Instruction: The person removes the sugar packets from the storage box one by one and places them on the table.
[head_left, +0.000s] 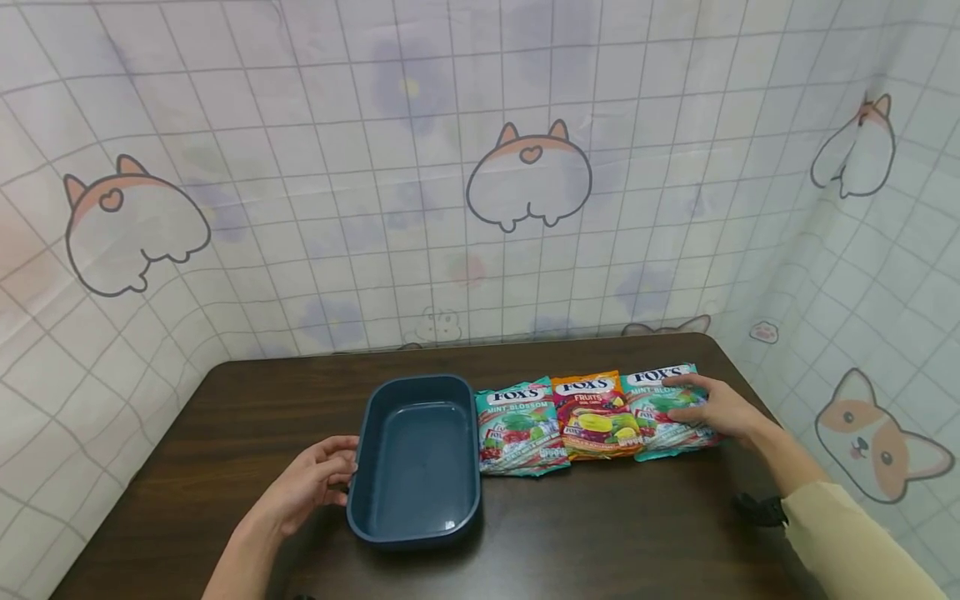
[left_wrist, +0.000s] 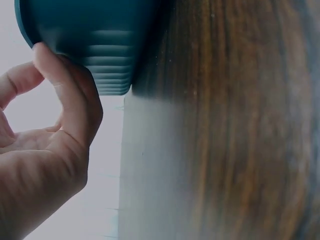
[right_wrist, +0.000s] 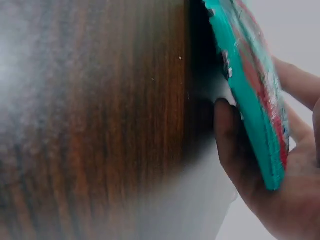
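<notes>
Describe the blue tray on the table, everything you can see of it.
The blue tray is a dark teal, rounded-rectangular tub, seemingly plastic, with smooth glossy walls and a ribbed outer corner in the left wrist view. It sits upright and empty on the dark wooden table. The left hand touches its left rim with fingertips. A teal candy bag lies just right of it; contact cannot be told.

Glossy plastic tub (head_left: 417,467), shiny foil candy bags (head_left: 596,414), dark wood-grain table (head_left: 240,408)

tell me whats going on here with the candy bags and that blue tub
A person sits at a dark wooden table. Their left hand touches the side of an empty blue tub. Their right hand grips the rightmost of three Fox's candy bags, thumb under its edge. The other two bags lie flat beside the tub.
</notes>
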